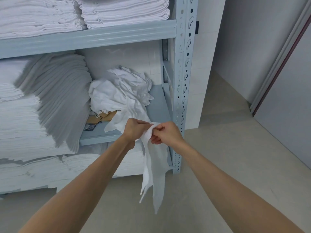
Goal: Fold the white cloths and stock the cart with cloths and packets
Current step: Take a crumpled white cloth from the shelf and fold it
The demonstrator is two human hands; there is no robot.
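A thin white cloth [155,174] hangs down in front of the shelf's edge. My left hand [134,129] and my right hand [165,133] both pinch its top edge, close together. Behind them a crumpled heap of white cloths [121,91] lies on the middle shelf [159,105]. Brown and dark packets [99,117] lie half under that heap at its front left. No cart is in view.
Tall stacks of folded white linen [42,101] fill the left of the grey metal rack, with more on the upper shelf [117,12] and below. The rack's perforated post [182,81] stands at the right. Beige floor and a grey wall panel [286,98] lie right.
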